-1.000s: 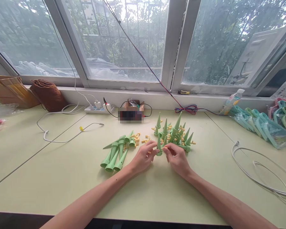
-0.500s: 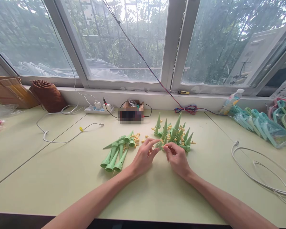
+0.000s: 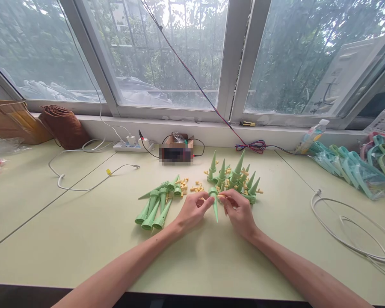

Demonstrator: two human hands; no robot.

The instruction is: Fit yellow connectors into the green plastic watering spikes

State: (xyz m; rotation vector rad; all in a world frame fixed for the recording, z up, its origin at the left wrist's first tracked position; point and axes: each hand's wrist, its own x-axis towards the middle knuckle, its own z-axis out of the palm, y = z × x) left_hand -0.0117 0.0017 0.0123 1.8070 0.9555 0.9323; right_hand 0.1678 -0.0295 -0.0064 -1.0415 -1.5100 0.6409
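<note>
In front of me my left hand (image 3: 194,209) is closed on a green plastic watering spike (image 3: 215,207), whose pointed end hangs downward. My right hand (image 3: 239,209) pinches a small yellow valve (image 3: 222,196) against the side of that spike, just below its collar. Whether the valve sits inside the spike's hole I cannot tell. Left of my hands lies a pile of green spikes (image 3: 154,209) without valves on most that show. Loose yellow valves (image 3: 197,187) lie beyond my left hand. Past my right hand, several spikes fitted with yellow valves (image 3: 237,173) stand point up.
A power strip (image 3: 133,146) and a small cardboard box (image 3: 179,140) stand by the window sill. White cables lie at left and right (image 3: 353,246). A bottle (image 3: 312,136) and bagged teal items (image 3: 349,167) are at far right; a brown pouch (image 3: 64,128) is at left.
The spike in my left hand has swung from mostly hidden, pointing away, to pointing down toward me. My left fingers have closed around it. My right hand stays almost in place with the valve.
</note>
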